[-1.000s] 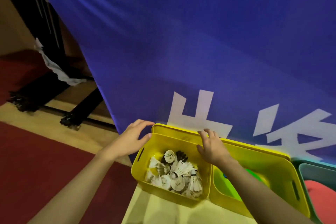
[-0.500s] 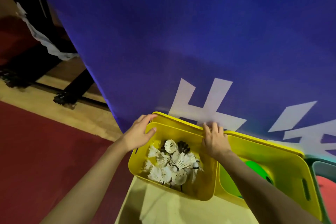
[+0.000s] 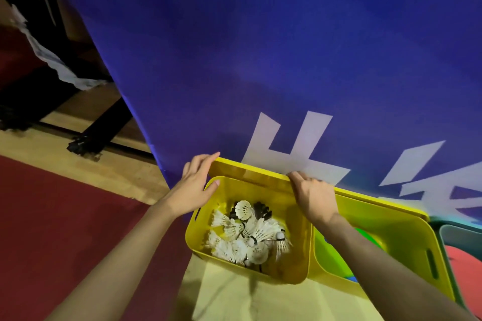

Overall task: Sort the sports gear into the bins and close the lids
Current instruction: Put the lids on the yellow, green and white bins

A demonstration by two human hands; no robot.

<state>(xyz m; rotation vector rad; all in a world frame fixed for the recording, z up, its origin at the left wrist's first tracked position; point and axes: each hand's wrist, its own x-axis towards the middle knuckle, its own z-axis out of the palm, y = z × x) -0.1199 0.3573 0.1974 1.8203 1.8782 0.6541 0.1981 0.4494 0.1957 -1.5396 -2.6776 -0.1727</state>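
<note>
A yellow bin [image 3: 198, 240] holds several white shuttlecocks [image 3: 247, 237]. Behind its far rim stands a yellow lid [image 3: 247, 172], leaning against a blue banner. My left hand [image 3: 193, 185] grips the lid's left corner, thumb over the bin's rim. My right hand [image 3: 313, 195] grips the lid's right end with curled fingers. A second yellow bin [image 3: 407, 240] sits to the right, with green and blue items inside, partly hidden by my right forearm.
The blue banner [image 3: 260, 60] with white characters rises right behind the bins. A dark green bin [image 3: 459, 234] with something red in it is at the far right. The bins rest on a pale yellow surface [image 3: 234, 300]. Red floor and black stand legs [image 3: 86, 143] lie left.
Both hands moved from the bin's rim up to the lid behind it and took hold of its two ends. The lid now shows higher above the bin's far edge.
</note>
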